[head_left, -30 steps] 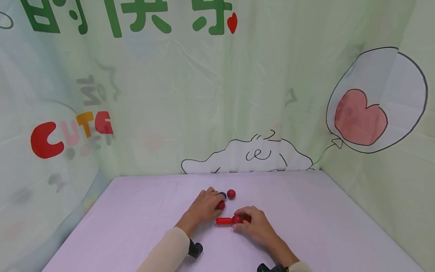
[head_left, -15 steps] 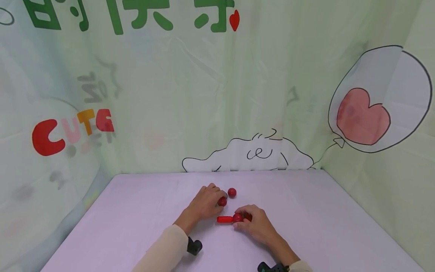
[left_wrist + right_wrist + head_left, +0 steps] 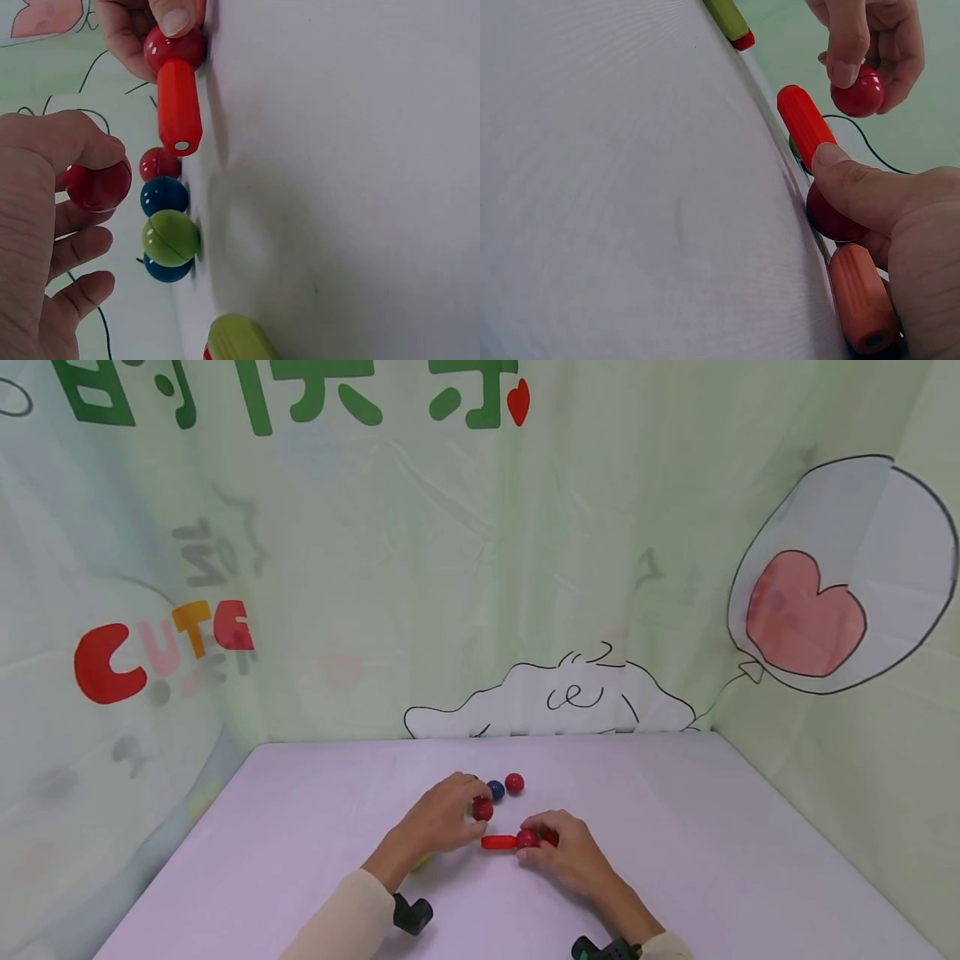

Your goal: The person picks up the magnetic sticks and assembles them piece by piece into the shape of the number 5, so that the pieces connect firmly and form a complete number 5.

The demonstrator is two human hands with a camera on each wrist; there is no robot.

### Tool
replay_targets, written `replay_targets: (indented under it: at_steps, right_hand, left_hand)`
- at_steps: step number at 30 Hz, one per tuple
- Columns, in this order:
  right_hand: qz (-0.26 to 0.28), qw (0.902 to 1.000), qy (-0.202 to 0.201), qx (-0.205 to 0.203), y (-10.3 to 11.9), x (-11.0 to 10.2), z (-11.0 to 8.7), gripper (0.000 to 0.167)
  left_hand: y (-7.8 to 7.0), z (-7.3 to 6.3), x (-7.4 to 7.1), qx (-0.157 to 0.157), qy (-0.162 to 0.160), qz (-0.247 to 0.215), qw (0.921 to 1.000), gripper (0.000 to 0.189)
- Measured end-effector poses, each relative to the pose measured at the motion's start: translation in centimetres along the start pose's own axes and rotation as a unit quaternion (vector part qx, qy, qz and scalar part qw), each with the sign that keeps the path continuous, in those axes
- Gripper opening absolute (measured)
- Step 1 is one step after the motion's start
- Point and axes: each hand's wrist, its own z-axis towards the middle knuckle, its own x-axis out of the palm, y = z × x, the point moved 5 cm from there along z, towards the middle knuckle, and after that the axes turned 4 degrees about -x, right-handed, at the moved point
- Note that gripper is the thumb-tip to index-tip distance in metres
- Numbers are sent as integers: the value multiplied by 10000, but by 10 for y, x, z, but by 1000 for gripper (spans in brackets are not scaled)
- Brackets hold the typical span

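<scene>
My left hand (image 3: 444,817) pinches a glossy red ball (image 3: 99,186) between thumb and fingers, its other fingers spread. My right hand (image 3: 564,858) grips another red ball (image 3: 527,838) low at the tabletop. Out of that ball, toward the left hand, points a ribbed red stick (image 3: 179,109) with a pale dot on its end. An orange ribbed stick (image 3: 864,300) lies on the ball's other side, under my right palm. Beyond my left hand sit a red ball (image 3: 514,783), a blue ball (image 3: 496,790), a green ball (image 3: 171,238) and a second blue ball (image 3: 166,271).
A yellow-green stick (image 3: 241,339) with a red end lies near my left wrist, mostly hidden by the arm in the head view. The table (image 3: 675,843) has a pale lilac cover. Printed curtains (image 3: 337,568) stand at its back and sides.
My left hand has drawn back slightly toward the near left with its red ball, uncovering the blue ball and part of the yellow-green stick. My right hand stays at the ball and red stick.
</scene>
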Motion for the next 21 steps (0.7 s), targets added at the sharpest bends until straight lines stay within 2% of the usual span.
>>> replay_targets:
  at_steps: [4, 9, 15, 21]
  right_hand:
    - [-64, 9999, -10, 84, -3, 0, 0, 37]
    - [-85, 9998, 15, 165, -5, 1, 1, 36]
    - [-96, 9998, 43, 152, -5, 2, 0, 37]
    - [-94, 9998, 31, 163, -4, 2, 0, 38]
  left_hand:
    - [5, -5, -5, 41, -58, -401, 9992, 24]
    - [12, -11, -8, -66, -68, -804, 9967, 22]
    - [18, -17, -8, -217, -27, -890, 9958, 25]
    - [21, -24, -1, -286, 100, -978, 9947, 27]
